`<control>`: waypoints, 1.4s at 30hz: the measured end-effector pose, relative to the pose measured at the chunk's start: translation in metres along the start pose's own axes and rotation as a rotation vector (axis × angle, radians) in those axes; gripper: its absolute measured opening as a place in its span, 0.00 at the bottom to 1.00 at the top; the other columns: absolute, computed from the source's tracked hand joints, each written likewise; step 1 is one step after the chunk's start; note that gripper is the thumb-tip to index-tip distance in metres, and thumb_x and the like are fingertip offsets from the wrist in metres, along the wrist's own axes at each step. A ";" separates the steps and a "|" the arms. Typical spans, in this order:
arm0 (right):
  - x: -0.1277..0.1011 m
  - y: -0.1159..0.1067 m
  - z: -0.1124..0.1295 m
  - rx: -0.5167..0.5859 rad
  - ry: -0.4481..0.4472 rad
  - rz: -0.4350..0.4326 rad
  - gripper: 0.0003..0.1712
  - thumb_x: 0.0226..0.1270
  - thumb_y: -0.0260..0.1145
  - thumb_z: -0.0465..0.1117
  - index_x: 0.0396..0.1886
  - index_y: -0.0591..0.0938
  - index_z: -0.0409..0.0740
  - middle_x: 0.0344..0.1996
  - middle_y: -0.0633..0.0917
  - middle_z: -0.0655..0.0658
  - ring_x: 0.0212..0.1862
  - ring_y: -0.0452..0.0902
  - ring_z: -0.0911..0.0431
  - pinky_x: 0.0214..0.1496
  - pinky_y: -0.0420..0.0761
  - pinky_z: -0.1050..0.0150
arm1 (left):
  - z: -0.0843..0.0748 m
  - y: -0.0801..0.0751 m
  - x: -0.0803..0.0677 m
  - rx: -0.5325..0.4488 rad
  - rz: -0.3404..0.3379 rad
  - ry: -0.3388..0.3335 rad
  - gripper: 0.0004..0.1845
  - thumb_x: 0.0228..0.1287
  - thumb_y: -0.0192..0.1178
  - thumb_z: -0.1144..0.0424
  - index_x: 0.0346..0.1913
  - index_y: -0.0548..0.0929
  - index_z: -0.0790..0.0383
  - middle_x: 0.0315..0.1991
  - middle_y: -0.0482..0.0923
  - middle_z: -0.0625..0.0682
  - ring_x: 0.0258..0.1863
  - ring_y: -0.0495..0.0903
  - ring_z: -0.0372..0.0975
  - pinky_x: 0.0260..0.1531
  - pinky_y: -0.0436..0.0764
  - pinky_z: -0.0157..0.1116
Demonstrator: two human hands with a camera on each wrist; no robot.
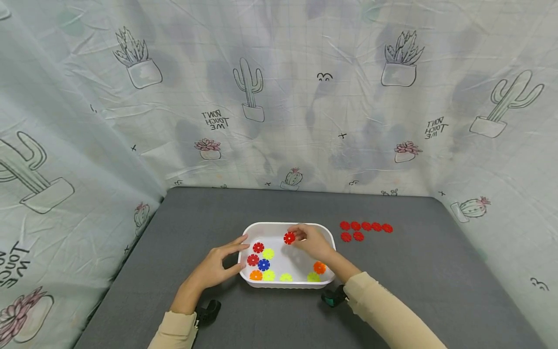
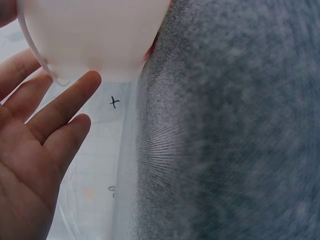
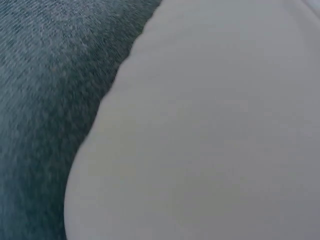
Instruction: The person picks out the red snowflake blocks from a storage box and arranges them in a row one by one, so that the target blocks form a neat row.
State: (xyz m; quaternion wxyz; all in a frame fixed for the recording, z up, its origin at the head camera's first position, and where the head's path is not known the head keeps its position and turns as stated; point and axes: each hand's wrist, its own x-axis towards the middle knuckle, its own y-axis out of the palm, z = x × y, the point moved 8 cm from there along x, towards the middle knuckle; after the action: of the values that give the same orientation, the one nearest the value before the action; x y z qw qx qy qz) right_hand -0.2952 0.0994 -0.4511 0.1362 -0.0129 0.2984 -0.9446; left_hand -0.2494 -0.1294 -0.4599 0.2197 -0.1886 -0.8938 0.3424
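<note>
Over the inside of a white plastic tub (image 1: 296, 285), my right hand (image 1: 311, 241) pinches a red notched disc (image 1: 289, 238) between thumb and fingers. My left hand (image 1: 213, 264) lies at the tub's left end with its fingers spread and fairly straight. In the left wrist view, fingertips (image 2: 91, 79) touch or nearly touch the tub's outer wall (image 2: 95, 40). Inside the tub are red discs (image 1: 258, 247), a blue disc (image 1: 263, 264), orange discs (image 1: 319, 267) and several yellow discs (image 1: 268, 275). The right wrist view shows only the tub's pale wall (image 3: 200, 125) and cloth; that hand is hidden there.
Several red discs (image 1: 366, 226) lie in two rows on the grey tabletop (image 1: 418, 261), right of the tub. A printed cactus curtain (image 1: 279, 97) hangs behind the table and along both sides. Dark devices (image 1: 209, 311) sit at both wrists.
</note>
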 end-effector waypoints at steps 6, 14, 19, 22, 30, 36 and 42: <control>-0.009 -0.022 -0.006 0.092 0.007 -0.033 0.19 0.55 0.64 0.34 0.49 0.78 0.43 0.37 0.80 0.48 0.37 0.73 0.57 0.35 0.75 0.68 | 0.001 -0.001 0.000 -0.015 0.003 -0.008 0.25 0.53 0.62 0.57 0.56 0.75 0.54 0.64 0.64 0.46 0.60 0.68 0.43 0.54 0.69 0.52; -0.028 -0.050 -0.020 0.249 0.046 -0.111 0.20 0.57 0.64 0.36 0.51 0.76 0.44 0.38 0.77 0.41 0.37 0.72 0.54 0.36 0.78 0.67 | 0.000 0.000 0.000 -0.011 0.006 0.009 0.25 0.54 0.62 0.55 0.56 0.75 0.55 0.64 0.64 0.48 0.60 0.68 0.43 0.53 0.71 0.51; -0.042 -0.071 -0.032 0.284 0.029 -0.190 0.20 0.57 0.63 0.34 0.51 0.76 0.40 0.42 0.76 0.38 0.38 0.72 0.55 0.38 0.77 0.73 | -0.001 -0.001 0.000 -0.034 0.014 0.001 0.25 0.54 0.61 0.54 0.56 0.75 0.55 0.64 0.64 0.47 0.60 0.68 0.43 0.53 0.71 0.50; -0.048 -0.083 -0.043 0.309 0.025 -0.242 0.21 0.57 0.63 0.34 0.52 0.75 0.38 0.43 0.75 0.37 0.38 0.72 0.57 0.38 0.77 0.74 | 0.000 -0.001 -0.001 -0.043 0.018 -0.008 0.25 0.54 0.61 0.54 0.57 0.75 0.55 0.64 0.64 0.47 0.61 0.67 0.42 0.53 0.70 0.50; -0.063 -0.104 -0.081 0.391 0.068 -0.347 0.25 0.56 0.64 0.35 0.55 0.73 0.36 0.38 0.77 0.52 0.37 0.73 0.65 0.39 0.78 0.74 | 0.001 0.000 0.000 -0.008 0.019 -0.007 0.26 0.53 0.61 0.53 0.57 0.75 0.54 0.64 0.64 0.47 0.61 0.66 0.43 0.55 0.67 0.52; -0.072 -0.124 -0.105 0.424 0.084 -0.404 0.27 0.58 0.63 0.35 0.57 0.69 0.32 0.37 0.77 0.54 0.38 0.74 0.66 0.40 0.78 0.74 | 0.002 0.000 0.000 -0.019 0.020 -0.011 0.25 0.54 0.61 0.54 0.57 0.74 0.54 0.64 0.63 0.46 0.61 0.66 0.43 0.56 0.67 0.52; -0.080 -0.139 -0.131 0.444 0.150 -0.464 0.27 0.59 0.61 0.33 0.58 0.67 0.31 0.36 0.77 0.59 0.37 0.73 0.70 0.38 0.76 0.77 | 0.001 0.000 -0.001 -0.027 0.021 -0.012 0.25 0.55 0.60 0.52 0.57 0.74 0.54 0.64 0.63 0.46 0.61 0.67 0.43 0.55 0.68 0.51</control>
State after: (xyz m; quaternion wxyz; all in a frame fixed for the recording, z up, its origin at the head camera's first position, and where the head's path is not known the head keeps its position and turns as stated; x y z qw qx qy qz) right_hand -0.2673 0.3036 -0.4754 -0.1056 0.0190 0.0832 -0.9907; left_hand -0.2491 -0.1308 -0.4607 0.2083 -0.1990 -0.8976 0.3337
